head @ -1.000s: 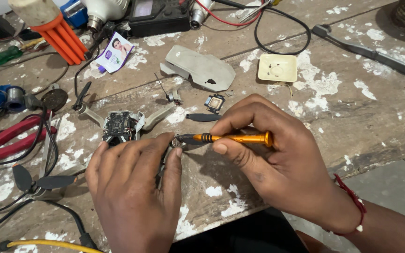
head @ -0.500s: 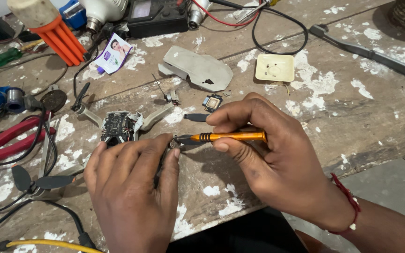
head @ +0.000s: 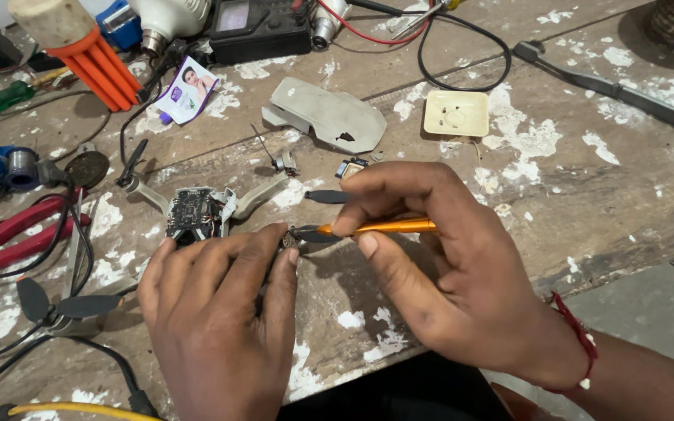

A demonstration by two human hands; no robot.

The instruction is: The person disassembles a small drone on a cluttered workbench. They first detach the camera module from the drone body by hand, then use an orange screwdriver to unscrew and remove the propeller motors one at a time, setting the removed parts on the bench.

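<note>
A slim orange metal screwdriver (head: 384, 227) is pinched between the thumb and curled fingers of the right hand (head: 438, 265), its dark tip laid nearly level and pointed left. The tip is met by a small dark part (head: 290, 238) that is pressed against the bench by the fingertips of the left hand (head: 220, 312), whose fingers are bent and closed over it; the part's shape is mostly hidden. Just beyond the left hand, an opened drone body (head: 195, 212) is seen, with a bare black circuit board and pale grey plastic arms spread outward. The worn wooden bench (head: 587, 179) is scarred and flecked with white paint. Further back lie a flat grey plastic shell (head: 329, 115) and a square cream plate (head: 455, 114).
</note>
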